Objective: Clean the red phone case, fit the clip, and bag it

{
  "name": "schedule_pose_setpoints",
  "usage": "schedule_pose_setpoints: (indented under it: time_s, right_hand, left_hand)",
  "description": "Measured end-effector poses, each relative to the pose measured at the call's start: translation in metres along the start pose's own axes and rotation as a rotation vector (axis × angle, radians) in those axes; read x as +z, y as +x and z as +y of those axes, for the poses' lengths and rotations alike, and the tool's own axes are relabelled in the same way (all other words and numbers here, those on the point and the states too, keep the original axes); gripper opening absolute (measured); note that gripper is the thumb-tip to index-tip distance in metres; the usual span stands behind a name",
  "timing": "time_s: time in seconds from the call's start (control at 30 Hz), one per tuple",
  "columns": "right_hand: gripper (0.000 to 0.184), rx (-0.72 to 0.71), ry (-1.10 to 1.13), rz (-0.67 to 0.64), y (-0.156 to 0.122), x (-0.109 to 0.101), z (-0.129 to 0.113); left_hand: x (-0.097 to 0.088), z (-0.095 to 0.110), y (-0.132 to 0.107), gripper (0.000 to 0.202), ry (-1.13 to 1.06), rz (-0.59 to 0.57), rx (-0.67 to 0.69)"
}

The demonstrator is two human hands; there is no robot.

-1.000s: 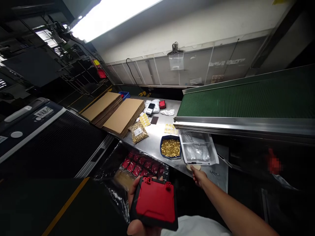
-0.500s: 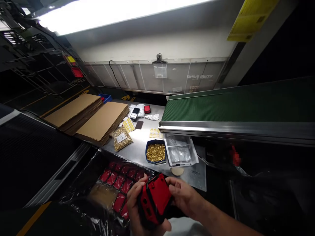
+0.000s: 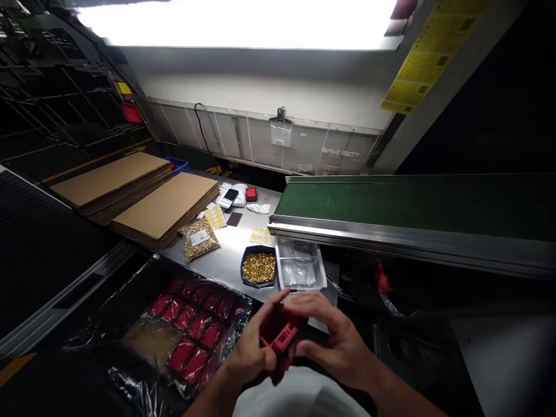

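The left hand (image 3: 252,348) and the right hand (image 3: 336,336) both grip an angular red plastic case (image 3: 284,337), between them, near the smooth metal bench (image 3: 228,255). Glossy gold pieces (image 3: 258,267) fill 1 many-sided blue bin (image 3: 243,271).

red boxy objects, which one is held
The red plastic case between left hand and right hand; others lie in the black plastic liner or on the metal table.

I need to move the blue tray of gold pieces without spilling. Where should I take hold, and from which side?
Probably grip the blue tray by its left rim, coming from the left: there's space toward the labelled bag, while the white tray crowds its right. Its open top and loose gold pieces suggest keeping it level.
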State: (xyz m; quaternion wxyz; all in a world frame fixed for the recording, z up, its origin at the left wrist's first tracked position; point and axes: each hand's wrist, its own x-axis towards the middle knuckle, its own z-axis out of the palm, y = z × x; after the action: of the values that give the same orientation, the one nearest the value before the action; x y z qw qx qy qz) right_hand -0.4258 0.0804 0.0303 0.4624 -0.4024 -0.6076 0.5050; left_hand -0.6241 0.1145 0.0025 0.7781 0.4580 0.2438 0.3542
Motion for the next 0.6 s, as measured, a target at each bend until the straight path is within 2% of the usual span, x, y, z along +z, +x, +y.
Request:
schedule_pose_setpoints:
  time_s: [0.07,0.13,0.4,0.47,0.6]
  right_hand:
    - [0.065,0.102,0.043,0.132,-0.01,0.003,0.003]
    - [0.074,0.175,0.099,0.161,-0.018,0.005,0.005]
    - [0.073,0.179,0.203,0.113,-0.025,0.001,-0.005]
    - [0.066,0.19,0.253,0.102,-0.025,-0.001,-0.004]
    - [0.034,0.188,0.244,0.116,-0.027,-0.006,-0.004]
  left_hand:
    - [0.007,-0.006,-0.001,0.114,0.092,0.114,0.05]
    - [0.011,-0.011,-0.003,0.119,0.143,0.139,0.061]
    - [0.025,-0.012,-0.004,0.111,0.317,0.111,0.116]
    - [0.027,-0.013,-0.004,0.109,0.358,0.107,0.156]
    - [0.031,-0.015,-0.005,0.105,0.392,0.105,0.225]
